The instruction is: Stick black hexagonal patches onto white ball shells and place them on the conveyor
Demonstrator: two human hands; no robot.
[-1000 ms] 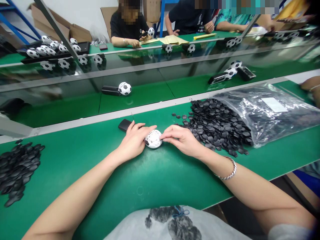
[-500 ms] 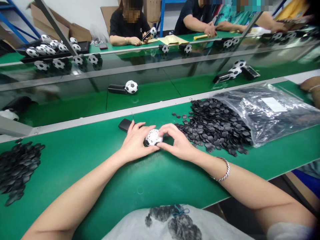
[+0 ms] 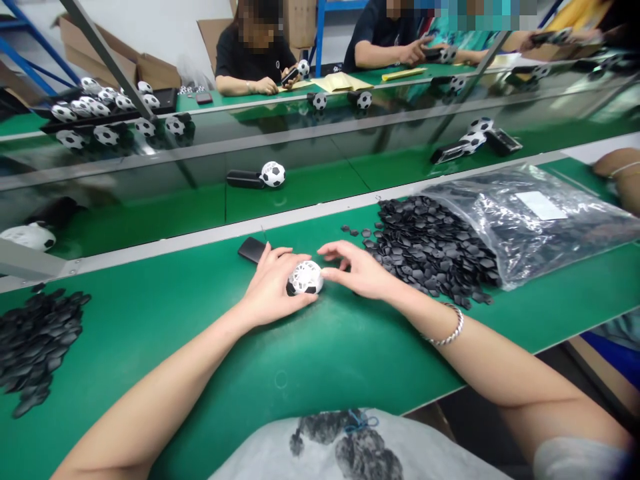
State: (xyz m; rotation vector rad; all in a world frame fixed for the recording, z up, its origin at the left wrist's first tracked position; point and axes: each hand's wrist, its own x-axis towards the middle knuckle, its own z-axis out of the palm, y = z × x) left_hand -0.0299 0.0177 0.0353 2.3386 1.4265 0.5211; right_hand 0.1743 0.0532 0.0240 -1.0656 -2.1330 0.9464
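Note:
My left hand [image 3: 274,285] is wrapped round a small black-and-white soccer ball [image 3: 306,277], whose upper side shows an open white lattice. A black handle [image 3: 251,249] sticks out beyond my left fingers; the hand hides where it meets the ball. Just right of the ball, my right hand [image 3: 359,270] has its thumb and fingers apart, with nothing visible between them. Beyond that hand lies a heap of small black pentagon pieces [image 3: 433,247], spilling from a clear plastic bag [image 3: 540,220].
Another pile of black pieces [image 3: 40,340] lies at the left. Past the metal rail [image 3: 300,211], a green conveyor [image 3: 310,187] carries finished-looking ball units [image 3: 273,175]. Co-workers sit across it, near a black tray [image 3: 165,103] of balls.
My right hand has come away from the ball to the right, its fingers opening. My left hand keeps its hold. Units on the conveyor have shifted slightly right.

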